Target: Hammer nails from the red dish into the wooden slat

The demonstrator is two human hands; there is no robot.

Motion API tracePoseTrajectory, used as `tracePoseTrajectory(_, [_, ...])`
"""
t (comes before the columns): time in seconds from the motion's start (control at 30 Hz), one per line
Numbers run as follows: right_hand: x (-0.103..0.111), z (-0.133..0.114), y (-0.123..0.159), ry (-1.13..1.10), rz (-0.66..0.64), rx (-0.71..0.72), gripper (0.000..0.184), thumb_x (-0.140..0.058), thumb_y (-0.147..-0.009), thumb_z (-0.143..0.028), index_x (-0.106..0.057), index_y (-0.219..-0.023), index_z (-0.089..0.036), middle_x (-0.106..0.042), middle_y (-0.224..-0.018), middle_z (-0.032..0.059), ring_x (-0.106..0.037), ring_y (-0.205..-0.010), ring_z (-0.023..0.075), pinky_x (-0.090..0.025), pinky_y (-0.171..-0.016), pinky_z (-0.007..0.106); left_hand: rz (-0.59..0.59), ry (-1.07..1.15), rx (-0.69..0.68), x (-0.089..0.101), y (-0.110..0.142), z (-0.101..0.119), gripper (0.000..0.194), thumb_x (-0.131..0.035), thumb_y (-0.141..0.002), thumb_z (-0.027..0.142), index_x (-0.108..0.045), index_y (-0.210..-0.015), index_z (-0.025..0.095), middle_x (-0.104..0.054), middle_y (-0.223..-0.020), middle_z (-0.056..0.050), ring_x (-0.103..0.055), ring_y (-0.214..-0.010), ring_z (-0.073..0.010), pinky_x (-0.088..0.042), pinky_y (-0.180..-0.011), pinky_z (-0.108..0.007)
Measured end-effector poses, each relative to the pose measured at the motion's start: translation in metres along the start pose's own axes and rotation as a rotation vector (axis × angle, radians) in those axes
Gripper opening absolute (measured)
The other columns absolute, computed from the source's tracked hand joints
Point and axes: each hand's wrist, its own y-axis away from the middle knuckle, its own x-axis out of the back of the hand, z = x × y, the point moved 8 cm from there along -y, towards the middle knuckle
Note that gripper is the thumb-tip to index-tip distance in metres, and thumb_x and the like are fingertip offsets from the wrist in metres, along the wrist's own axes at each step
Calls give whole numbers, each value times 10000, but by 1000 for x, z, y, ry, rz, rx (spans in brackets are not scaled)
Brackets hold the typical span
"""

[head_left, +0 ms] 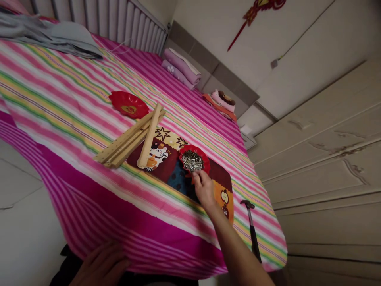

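Near the frame's centre, a red dish (206,159) corrals loose nails (192,160) beneath the right hand (204,191), fingertips bunched, any pinched nail indistinguishable.

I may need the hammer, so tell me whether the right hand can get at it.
Probably yes: the hammer lies uncovered on the striped sheet, right of the mat, and nothing seems to stand between it and the right hand.

A home bedroom, shown by the striped bed (166,206), folded bedding (181,68) along its far edge and panelled wardrobe doors (330,159).
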Motion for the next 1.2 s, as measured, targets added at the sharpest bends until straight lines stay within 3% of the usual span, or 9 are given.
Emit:
tracePoseTrajectory(0.13, [-21, -9, 78, -63, -92, -15, 204, -449, -888, -282, -608, -780, -212, -606, -707, 10, -576, -681, 161, -449, -663, 262, -118, 0, 27, -1, -4, 2, 331, -359, -860, 145, -651, -854, 300, -677, -850, 22, -555, -929, -155, -313, -975, -330])
tracePoseTrajectory(0.23, [-20, -6, 119, -101, -124, -54, 191, -452, -883, -249, -615, -794, -204, -631, -748, 24, -594, -710, 162, -457, -672, 260, -169, -5, 26, 2, -7, 4, 294, -384, -866, 175, -661, -842, 271, -679, -857, 4, -546, -948, -176, -314, -965, -355])
tracePoseTrajectory(0.53, [49, 42, 169, 50, 67, -270, 196, -454, -881, -285, -615, -815, -194, -629, -759, 31, -586, -712, 157, -454, -679, 262, -329, -79, -223, -9, -7, 0, 215, -458, -848, 273, -660, -922, 264, -676, -904, -19, -552, -958, -210, -315, -942, -390])
tracePoseTrajectory(0.73, [48, 56, 225, 139, 24, -298, 171, -459, -815, -228, -599, -723, -194, -615, -640, 15, -573, -597, 156, -444, -579, 253, -282, -87, -260, -10, -8, 0, 214, -461, -828, 276, -661, -906, 271, -674, -891, -13, -561, -937, -201, -317, -939, -379])
tracePoseTrajectory(0.9, [47, 30, 202, 124, -21, -233, 188, -468, -814, -223, -590, -672, -196, -571, -578, 1, -529, -531, 147, -429, -546, 254, -275, -129, -235, -3, -9, 4, 195, -480, -799, 206, -654, -876, 250, -672, -888, -9, -564, -935, -190, -319, -947, -365])
tracePoseTrajectory(1.0, [41, -12, 158, 69, -20, -132, 178, -468, -858, -260, -633, -877, -197, -645, -858, 59, -593, -822, 182, -460, -756, 299, -275, -151, -230, 0, -10, 6, 201, -487, -793, 187, -651, -896, 242, -673, -901, -13, -559, -951, -198, -325, -940, -371])
tracePoseTrajectory(1.1, [23, -50, 131, 55, 58, -22, 305, -486, -857, -236, -585, -1143, -196, -522, -1280, 120, -416, -1203, 258, -318, -994, 442, -278, -160, -229, 1, -10, 10, 209, -492, -785, 163, -649, -907, 227, -673, -914, -22, -551, -968, -203, -329, -944, -374])
tracePoseTrajectory(1.13, [9, -53, 131, 35, 17, -48, 344, -488, -850, -209, -565, -1185, -192, -469, -1346, 127, -365, -1248, 277, -296, -1002, 471, -281, -163, -225, 1, -10, 12, 212, -489, -783, 153, -648, -905, 222, -673, -915, -23, -548, -972, -204, -325, -952, -377])
tracePoseTrajectory(1.2, [-38, -57, 149, -115, -297, -92, 373, -483, -837, -157, -565, -1198, -205, -511, -1315, 112, -427, -1199, 262, -358, -947, 438, -303, -167, -202, 0, -10, 14, 219, -476, -779, 129, -646, -884, 218, -671, -912, -22, -547, -968, -200, -322, -961, -380])
